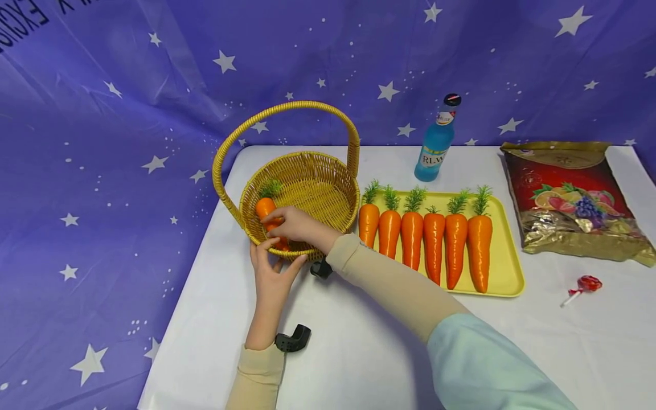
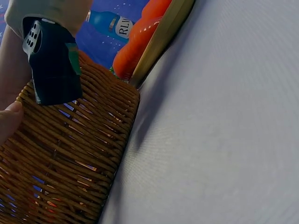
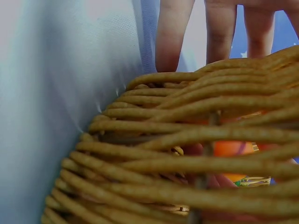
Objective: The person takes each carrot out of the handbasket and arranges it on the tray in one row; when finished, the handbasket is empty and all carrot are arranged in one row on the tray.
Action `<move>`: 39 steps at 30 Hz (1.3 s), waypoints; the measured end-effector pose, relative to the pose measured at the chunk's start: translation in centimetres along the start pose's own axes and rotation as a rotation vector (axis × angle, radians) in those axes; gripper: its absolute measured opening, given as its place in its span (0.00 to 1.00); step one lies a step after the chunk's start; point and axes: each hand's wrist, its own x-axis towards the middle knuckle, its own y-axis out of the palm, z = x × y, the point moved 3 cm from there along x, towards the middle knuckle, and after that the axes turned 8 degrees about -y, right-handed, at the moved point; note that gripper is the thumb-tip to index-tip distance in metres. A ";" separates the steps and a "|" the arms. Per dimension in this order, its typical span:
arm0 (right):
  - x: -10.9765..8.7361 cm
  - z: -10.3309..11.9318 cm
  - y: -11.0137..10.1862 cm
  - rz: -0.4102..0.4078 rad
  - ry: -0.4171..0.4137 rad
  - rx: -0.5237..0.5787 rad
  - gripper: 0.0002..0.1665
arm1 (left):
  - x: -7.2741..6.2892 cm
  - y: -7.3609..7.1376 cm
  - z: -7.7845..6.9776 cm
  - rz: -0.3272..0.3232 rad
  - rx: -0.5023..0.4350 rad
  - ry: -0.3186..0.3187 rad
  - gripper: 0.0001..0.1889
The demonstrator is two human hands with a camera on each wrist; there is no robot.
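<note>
A yellow-brown wicker basket [image 1: 320, 199] with a tall arched handle stands at the table's left. Inside it, by the left wall, lies an orange carrot [image 1: 265, 206] with a green leafy top. My right hand [image 1: 294, 224] reaches in over the near rim and pinches this carrot, covering part of it. Outside the near-left wall, my left hand [image 1: 269, 279] touches the basket with spread fingers and thumb near the rim. Its fingers [image 3: 173, 37] look straight in the right wrist view. The left thumb [image 2: 10, 120] rests against the weave in the left wrist view.
Right of the basket, a yellow tray [image 1: 504, 267] bears a row of several carrots [image 1: 434, 245], partly beneath the right forearm. Behind it stands a blue bottle [image 1: 434, 142]. Farther right are a red-and-gold bag [image 1: 569, 199] and a red lollipop [image 1: 588, 283]. A starry purple cloth hangs behind.
</note>
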 end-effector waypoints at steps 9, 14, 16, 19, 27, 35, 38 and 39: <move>-0.4 0.1 -0.4 0.022 -0.048 0.082 0.22 | 0.0 0.5 -0.1 0.008 -0.007 0.005 0.31; -0.7 -0.1 -0.8 -0.006 -0.044 0.111 0.22 | 0.1 0.7 -0.4 0.019 0.002 -0.019 0.32; -0.9 -0.3 -1.1 -0.024 -0.047 0.123 0.23 | -0.1 0.7 -1.0 0.024 0.003 -0.018 0.32; -1.3 -0.3 -1.8 -0.050 -0.056 0.148 0.23 | -0.5 0.7 -2.1 0.024 0.008 -0.009 0.32; -3.9 0.8 -4.8 -0.119 -0.173 0.115 0.22 | -1.1 0.4 -3.5 0.036 0.009 -0.060 0.35; -8.8 0.9 -7.1 -0.166 -0.247 0.113 0.23 | -1.1 0.0 -3.5 0.038 -0.010 -0.052 0.34; -11.2 -0.1 -7.8 -0.187 -0.240 0.125 0.22 | -1.2 0.0 -3.4 0.036 -0.014 -0.048 0.34; -12.0 -0.6 -8.0 -0.195 -0.238 0.117 0.22 | -1.2 -0.1 -3.4 0.036 -0.015 -0.048 0.34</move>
